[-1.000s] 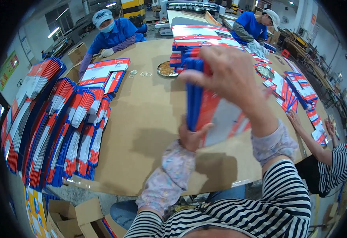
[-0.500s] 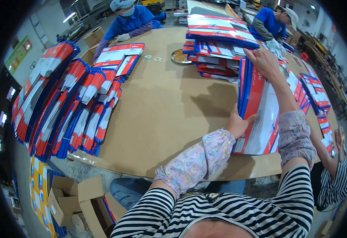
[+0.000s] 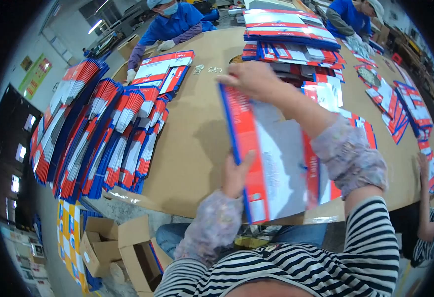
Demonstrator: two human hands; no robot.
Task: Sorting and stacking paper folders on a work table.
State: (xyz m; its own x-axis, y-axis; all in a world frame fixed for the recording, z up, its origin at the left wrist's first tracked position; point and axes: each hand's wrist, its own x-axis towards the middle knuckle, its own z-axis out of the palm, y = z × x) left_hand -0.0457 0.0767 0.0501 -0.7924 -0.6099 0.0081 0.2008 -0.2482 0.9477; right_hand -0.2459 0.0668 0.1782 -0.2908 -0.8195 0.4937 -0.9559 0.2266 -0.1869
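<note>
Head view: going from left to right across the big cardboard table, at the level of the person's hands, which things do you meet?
Fanned rows of red, white and blue flat cartons → bare table → left hand → held stack of flat cartons → right hand at its far end → small carton piles near the right edge.

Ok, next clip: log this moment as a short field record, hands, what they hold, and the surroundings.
left hand: grips the near left edge of the stack of flat printed cartons
right hand: rests on the stack's far end
stack: red, white and blue, lying on the brown table
left of it: fanned rows of carton bundles
far side: piled cartons, two workers in blue
below table: open cardboard boxes
</note>
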